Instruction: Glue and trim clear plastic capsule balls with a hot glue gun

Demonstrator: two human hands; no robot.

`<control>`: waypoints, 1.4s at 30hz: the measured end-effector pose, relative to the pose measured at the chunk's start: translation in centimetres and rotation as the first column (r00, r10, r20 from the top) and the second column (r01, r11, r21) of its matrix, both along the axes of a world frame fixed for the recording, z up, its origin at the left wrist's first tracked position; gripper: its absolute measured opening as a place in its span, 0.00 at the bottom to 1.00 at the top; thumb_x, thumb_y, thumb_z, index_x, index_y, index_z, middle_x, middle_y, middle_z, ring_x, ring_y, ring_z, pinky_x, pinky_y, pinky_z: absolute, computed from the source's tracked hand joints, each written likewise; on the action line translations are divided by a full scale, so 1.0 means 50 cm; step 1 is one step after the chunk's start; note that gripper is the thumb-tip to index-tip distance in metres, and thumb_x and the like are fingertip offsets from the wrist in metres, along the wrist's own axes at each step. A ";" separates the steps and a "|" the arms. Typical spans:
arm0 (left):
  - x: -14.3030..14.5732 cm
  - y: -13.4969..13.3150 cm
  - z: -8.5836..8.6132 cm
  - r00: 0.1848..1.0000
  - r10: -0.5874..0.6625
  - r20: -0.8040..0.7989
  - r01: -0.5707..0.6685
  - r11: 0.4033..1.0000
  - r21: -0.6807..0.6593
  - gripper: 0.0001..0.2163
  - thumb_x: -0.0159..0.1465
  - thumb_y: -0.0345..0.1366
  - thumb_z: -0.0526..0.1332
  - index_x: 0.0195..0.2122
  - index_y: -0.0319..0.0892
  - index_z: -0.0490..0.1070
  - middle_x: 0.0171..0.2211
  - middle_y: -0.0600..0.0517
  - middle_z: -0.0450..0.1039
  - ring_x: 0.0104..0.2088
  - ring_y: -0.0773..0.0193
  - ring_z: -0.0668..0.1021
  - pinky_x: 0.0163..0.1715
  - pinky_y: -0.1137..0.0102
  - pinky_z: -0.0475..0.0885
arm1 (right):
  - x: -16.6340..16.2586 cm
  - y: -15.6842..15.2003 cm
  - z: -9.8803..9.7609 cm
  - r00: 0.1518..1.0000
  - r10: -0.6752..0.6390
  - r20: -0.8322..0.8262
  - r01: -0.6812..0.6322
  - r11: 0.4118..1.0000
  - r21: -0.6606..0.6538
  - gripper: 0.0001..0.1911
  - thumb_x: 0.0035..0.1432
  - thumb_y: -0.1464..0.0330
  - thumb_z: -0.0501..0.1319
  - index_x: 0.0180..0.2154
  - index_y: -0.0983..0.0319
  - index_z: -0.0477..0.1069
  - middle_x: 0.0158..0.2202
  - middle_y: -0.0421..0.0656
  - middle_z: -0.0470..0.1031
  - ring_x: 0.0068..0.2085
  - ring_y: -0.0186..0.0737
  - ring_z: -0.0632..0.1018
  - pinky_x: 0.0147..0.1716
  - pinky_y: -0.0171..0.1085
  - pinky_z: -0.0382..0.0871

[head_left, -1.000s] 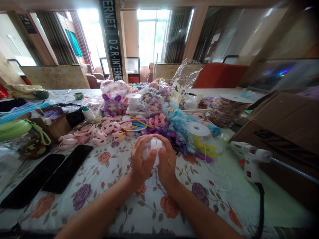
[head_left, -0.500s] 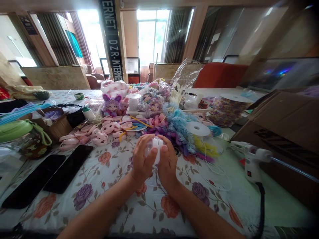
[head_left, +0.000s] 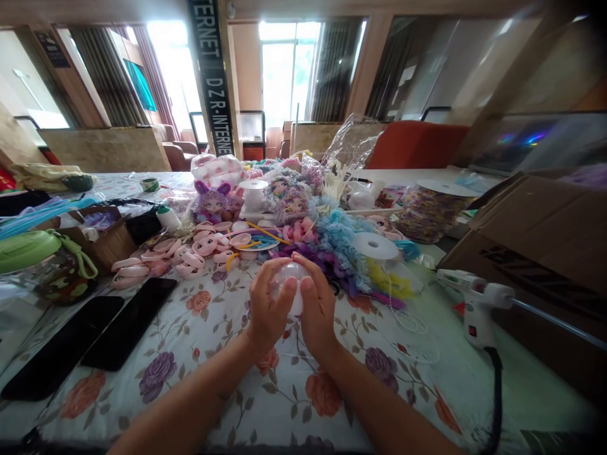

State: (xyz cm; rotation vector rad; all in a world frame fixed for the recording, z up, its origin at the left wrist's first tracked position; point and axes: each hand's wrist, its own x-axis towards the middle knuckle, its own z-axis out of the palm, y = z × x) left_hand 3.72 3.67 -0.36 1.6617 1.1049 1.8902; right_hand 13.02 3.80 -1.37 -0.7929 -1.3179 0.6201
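Watching remotely, I saw the left hand [head_left: 265, 308] and right hand [head_left: 320, 308] cupped, fingers curved around a translucent whitish rounded object [head_left: 288, 272] | object lay between both palms, neither hand nearer, just beyond the thumbs; no long axis showed | far right: white pistol-shaped glue gun [head_left: 480, 304], well apart.

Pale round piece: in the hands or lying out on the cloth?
In the hands: left hand and right hand cup the pale round piece from both sides.
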 end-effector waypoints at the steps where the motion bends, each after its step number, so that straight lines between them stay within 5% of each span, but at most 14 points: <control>1: 0.001 -0.003 -0.001 1.000 0.011 -0.011 -0.011 1.000 0.006 0.12 0.65 0.44 0.58 0.44 0.43 0.72 0.41 0.48 0.76 0.42 0.60 0.77 0.45 0.65 0.72 | -0.001 -0.002 0.000 1.000 -0.007 -0.001 0.007 1.000 -0.018 0.18 0.68 0.58 0.52 0.51 0.58 0.72 0.52 0.46 0.75 0.52 0.45 0.75 0.55 0.47 0.66; 9: 0.007 -0.006 -0.008 0.999 0.016 -0.029 -0.017 0.998 -0.054 0.12 0.67 0.44 0.55 0.45 0.45 0.71 0.42 0.49 0.75 0.44 0.60 0.76 0.47 0.65 0.70 | -0.007 -0.004 0.001 0.997 -0.046 -0.062 0.039 0.994 -0.106 0.18 0.66 0.56 0.54 0.46 0.60 0.75 0.46 0.45 0.78 0.46 0.44 0.77 0.49 0.44 0.69; 14: 0.004 0.024 -0.022 0.994 -0.048 -0.094 0.025 0.971 -0.236 0.19 0.69 0.49 0.50 0.51 0.43 0.70 0.48 0.44 0.74 0.51 0.55 0.75 0.54 0.57 0.69 | -0.004 0.027 0.001 0.936 -0.010 -0.352 -0.146 0.898 -0.414 0.22 0.57 0.51 0.61 0.39 0.63 0.75 0.33 0.42 0.77 0.30 0.37 0.74 0.29 0.35 0.68; 18: -0.009 0.035 -0.024 0.952 -0.058 -0.301 0.048 0.998 -0.039 0.20 0.68 0.45 0.54 0.58 0.46 0.67 0.61 0.43 0.65 0.63 0.53 0.66 0.62 0.54 0.61 | -0.001 0.048 0.003 0.882 0.003 -0.471 -0.249 0.852 -0.461 0.24 0.52 0.48 0.63 0.33 0.63 0.71 0.26 0.40 0.74 0.26 0.37 0.73 0.26 0.35 0.69; 22: -0.013 0.030 -0.017 0.947 -0.062 -0.316 0.096 0.991 0.094 0.12 0.68 0.38 0.57 0.49 0.44 0.74 0.50 0.44 0.74 0.52 0.57 0.75 0.54 0.60 0.70 | -0.007 0.045 0.006 0.856 0.051 -0.514 -0.333 0.815 -0.474 0.26 0.52 0.44 0.60 0.34 0.62 0.72 0.27 0.41 0.76 0.29 0.40 0.77 0.29 0.38 0.72; 25: -0.007 0.024 -0.009 0.988 0.022 -0.152 0.001 0.989 0.151 0.10 0.68 0.37 0.56 0.45 0.43 0.75 0.45 0.45 0.76 0.48 0.58 0.77 0.52 0.61 0.72 | -0.015 0.028 0.006 0.916 0.110 -0.387 -0.264 0.889 -0.374 0.28 0.57 0.45 0.56 0.42 0.62 0.73 0.37 0.44 0.79 0.39 0.43 0.78 0.40 0.41 0.74; 29: 0.008 0.014 -0.002 0.995 0.095 -0.021 -0.091 0.985 0.145 0.10 0.68 0.36 0.55 0.42 0.42 0.75 0.43 0.46 0.77 0.46 0.60 0.78 0.50 0.63 0.74 | -0.022 0.008 0.001 0.994 -0.028 -0.104 0.010 0.986 -0.165 0.24 0.65 0.50 0.51 0.46 0.61 0.72 0.46 0.45 0.77 0.47 0.43 0.76 0.50 0.43 0.68; 34: 0.022 0.012 -0.002 0.997 0.082 -0.011 -0.081 0.991 0.103 0.10 0.68 0.37 0.57 0.42 0.41 0.76 0.42 0.46 0.78 0.45 0.61 0.78 0.50 0.64 0.74 | -0.018 0.008 -0.003 0.990 -0.116 -0.081 0.098 0.976 -0.192 0.26 0.67 0.50 0.48 0.46 0.64 0.72 0.43 0.47 0.78 0.44 0.44 0.77 0.47 0.44 0.69; 42: 0.013 0.030 -0.006 1.000 0.029 0.001 -0.029 0.999 -0.022 0.15 0.68 0.45 0.56 0.41 0.40 0.77 0.42 0.45 0.79 0.45 0.58 0.79 0.49 0.62 0.74 | -0.014 0.023 -0.002 0.966 -0.080 -0.247 -0.017 0.931 -0.366 0.27 0.59 0.46 0.56 0.41 0.62 0.74 0.36 0.43 0.77 0.36 0.40 0.74 0.37 0.39 0.68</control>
